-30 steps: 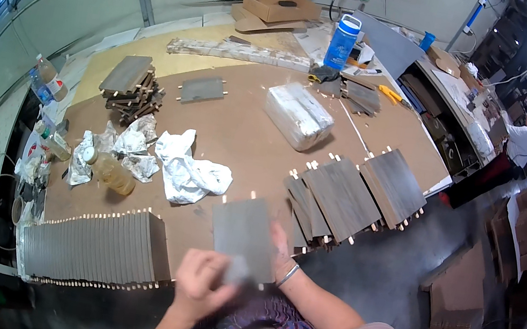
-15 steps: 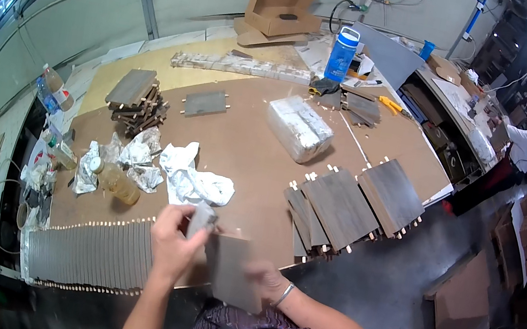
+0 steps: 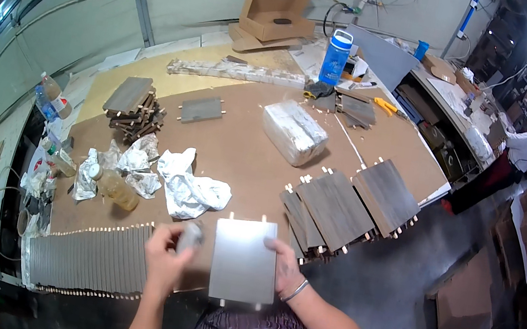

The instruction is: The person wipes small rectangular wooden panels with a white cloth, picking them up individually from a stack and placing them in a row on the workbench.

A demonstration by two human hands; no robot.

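Note:
In my right hand (image 3: 286,274) is a flat grey wooden panel (image 3: 244,263) with light dowel pegs sticking out at its top and bottom ends. The thumb lies on the panel's right edge, and the broad face catches the light. My left hand (image 3: 162,258) grips a small grey block (image 3: 191,239), which looks like a sanding sponge, just left of the panel and apart from it. To the left, a long row of similar panels (image 3: 89,253) stands on edge along the table's near side. More pegged panels (image 3: 337,206) are stacked at the right edge.
Crumpled white cloth (image 3: 193,184) and a bottle of yellowish liquid (image 3: 116,189) lie beyond my left hand. A wrapped white block (image 3: 293,133), a panel pile (image 3: 130,99), a blue bottle (image 3: 336,59) and an open carton (image 3: 277,12) stand farther back. Another person (image 3: 520,150) works at far right.
My right hand has turned the panel so its broad face shows squarely and shines. The left hand, still holding the grey block, has dropped slightly and moved away to the left.

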